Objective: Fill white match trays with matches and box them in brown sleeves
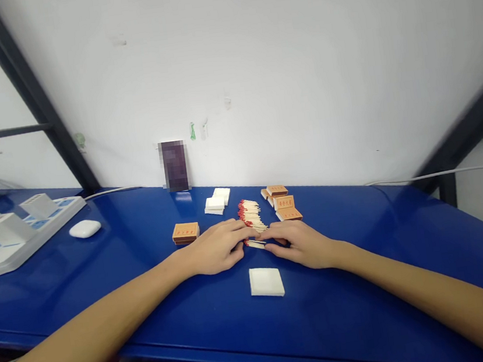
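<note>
My left hand (217, 247) and my right hand (300, 244) meet at the near end of a pile of red-tipped matches (251, 215) on the blue table (150, 298). Between their fingertips both hands pinch a small bunch of matches (255, 243) just above the tabletop. A white inner matchbox tray (266, 282) lies in front of the hands, nearer to me. An orange matchbox sleeve (185, 232) lies just left of my left hand. More orange sleeves (285, 203) are stacked behind my right hand.
Two white trays (216, 201) sit behind the match pile. At far left lie a white power strip with plugged chargers (18, 229) and a white earbud case (85, 228). A dark blurred object (174, 165) leans on the white wall. Black metal struts stand at both sides.
</note>
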Demonstrator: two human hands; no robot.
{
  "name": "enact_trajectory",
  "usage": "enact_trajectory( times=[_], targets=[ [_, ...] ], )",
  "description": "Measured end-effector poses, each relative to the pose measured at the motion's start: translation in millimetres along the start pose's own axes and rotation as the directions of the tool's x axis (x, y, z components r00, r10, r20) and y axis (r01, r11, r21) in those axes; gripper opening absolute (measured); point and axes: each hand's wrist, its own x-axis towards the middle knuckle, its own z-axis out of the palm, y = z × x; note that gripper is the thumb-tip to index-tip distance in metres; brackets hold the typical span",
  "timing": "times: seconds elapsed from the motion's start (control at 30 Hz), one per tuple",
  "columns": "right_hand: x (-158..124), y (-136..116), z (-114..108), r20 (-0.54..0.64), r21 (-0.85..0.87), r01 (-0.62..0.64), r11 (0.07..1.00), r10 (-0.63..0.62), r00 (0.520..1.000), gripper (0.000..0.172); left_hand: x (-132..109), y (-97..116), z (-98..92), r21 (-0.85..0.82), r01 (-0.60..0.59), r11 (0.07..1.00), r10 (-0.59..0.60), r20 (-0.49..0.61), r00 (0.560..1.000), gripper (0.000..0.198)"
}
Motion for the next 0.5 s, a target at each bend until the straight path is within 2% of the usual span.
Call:
enact_trajectory(
  times=[0.17,0.5],
  targets=[
    [-0.9,0.7,0.0,-0.002,0.005,0.012,1.000,-0.012,1.000,0.032,-0.7,-1.3,0.8,-0.006,-0.010,1.000,0.010,-0.005,1.000,0.047],
    [0.0,1.2,-0.9,0.033,-0.007,0.004,1.000,-0.004,0.999,0.033,0.0,-1.9,1.5,0.002,-0.004,1.000,0.004,0.005,1.000,0.043]
  ],
)
